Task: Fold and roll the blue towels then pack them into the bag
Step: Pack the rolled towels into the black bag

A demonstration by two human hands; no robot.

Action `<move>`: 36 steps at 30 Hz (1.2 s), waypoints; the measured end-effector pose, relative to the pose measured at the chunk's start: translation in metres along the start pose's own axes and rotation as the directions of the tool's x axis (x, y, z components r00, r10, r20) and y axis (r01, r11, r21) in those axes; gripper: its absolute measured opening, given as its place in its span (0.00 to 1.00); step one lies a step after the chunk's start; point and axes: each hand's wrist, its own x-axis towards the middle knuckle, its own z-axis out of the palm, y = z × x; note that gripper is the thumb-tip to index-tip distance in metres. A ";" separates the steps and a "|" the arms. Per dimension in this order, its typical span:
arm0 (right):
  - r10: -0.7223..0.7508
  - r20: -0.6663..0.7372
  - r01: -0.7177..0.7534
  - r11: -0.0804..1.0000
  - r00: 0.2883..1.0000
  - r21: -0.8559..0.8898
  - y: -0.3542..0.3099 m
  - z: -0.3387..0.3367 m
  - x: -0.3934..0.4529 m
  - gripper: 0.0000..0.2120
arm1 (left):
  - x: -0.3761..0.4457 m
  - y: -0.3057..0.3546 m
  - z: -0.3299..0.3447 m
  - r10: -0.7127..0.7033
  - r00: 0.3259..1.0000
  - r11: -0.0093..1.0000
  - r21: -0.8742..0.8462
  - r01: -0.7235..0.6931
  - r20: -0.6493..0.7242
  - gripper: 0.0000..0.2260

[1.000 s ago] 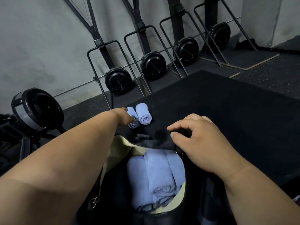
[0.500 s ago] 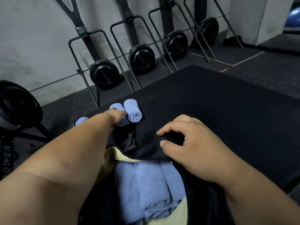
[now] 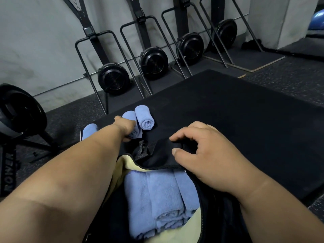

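At the mat's (image 3: 228, 111) near-left corner, our left hand (image 3: 125, 124) grips the middle rolled towel (image 3: 130, 118); right hand (image 3: 201, 151) pinches the bag (image 3: 157, 155) rim open.

White capitals reading "ROWER" run vertically down a black machine leg (image 3: 8, 174), far out beyond the left forearm at the picture's edge. Nothing else is legible.

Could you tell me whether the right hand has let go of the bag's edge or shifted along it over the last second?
No. The right hand still pinches the same stretch of the bag rim, just right of the buckle; only the camera shifted.
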 end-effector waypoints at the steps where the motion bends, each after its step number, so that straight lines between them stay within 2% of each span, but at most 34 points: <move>1: 0.001 0.006 -0.001 1.000 1.000 -0.009 -0.002 0.000 0.000 0.16 | -0.005 0.000 -0.005 0.006 1.000 1.000 0.003 -0.006 0.000 0.24; 3: -0.010 0.019 0.011 0.999 1.000 -0.030 -0.006 -0.001 -0.001 0.18 | -0.015 -0.001 -0.018 0.045 0.999 0.999 -0.006 -0.045 0.000 0.22; 7: -0.025 0.042 0.027 0.998 0.999 -0.061 -0.017 -0.003 -0.007 0.18 | -0.061 0.001 -0.045 0.177 0.984 0.978 -0.114 -0.177 -0.011 0.04; 11: -0.045 0.014 0.046 0.996 0.999 -0.071 -0.028 -0.003 -0.018 0.16 | -0.127 -0.008 -0.085 0.285 0.959 0.923 -0.269 -0.275 -0.002 0.01; 12: -0.057 0.003 0.057 0.996 0.998 -0.070 -0.031 -0.002 -0.022 0.16 | -0.146 -0.012 -0.094 0.305 0.952 0.901 -0.324 -0.288 0.004 0.04; 14: -0.079 -0.011 0.078 0.995 0.997 -0.065 -0.037 -0.001 -0.030 0.16 | -0.186 -0.022 -0.111 0.319 0.948 0.857 -0.426 -0.289 0.000 0.12; 16: -0.099 -0.004 0.098 0.992 0.995 -0.085 -0.044 -0.001 -0.039 0.17 | -0.227 -0.034 -0.125 0.324 0.946 0.814 -0.519 -0.262 0.030 0.11; 19: -0.132 0.043 0.137 0.974 0.990 -0.180 -0.053 0.000 -0.053 0.16 | -0.273 -0.066 -0.128 0.256 0.947 0.778 -0.623 -0.082 0.196 0.12; 22: -0.126 0.107 0.149 0.956 0.986 -0.251 -0.060 0.005 -0.064 0.21 | -0.297 -0.106 -0.108 0.169 0.940 0.813 -0.580 0.036 0.295 0.10; 25: -0.099 0.212 0.171 0.917 0.972 -0.360 -0.063 0.012 -0.071 0.23 | -0.311 -0.142 -0.081 0.081 0.953 0.866 -0.494 0.079 0.293 0.07; 28: -0.061 0.300 0.199 0.868 0.952 -0.455 -0.061 0.019 -0.076 0.22 | -0.311 -0.164 -0.064 0.070 0.979 0.917 -0.398 0.013 0.194 0.13; 32: -0.034 0.294 0.197 0.815 0.955 -0.545 -0.061 0.027 -0.080 0.24 | -0.316 -0.171 -0.056 0.085 0.981 0.933 -0.360 -0.015 0.177 0.24; 36: -0.024 0.286 0.187 0.808 0.958 -0.558 -0.062 0.030 -0.080 0.23 | -0.316 -0.163 -0.046 0.135 0.982 0.941 -0.326 -0.087 0.129 0.22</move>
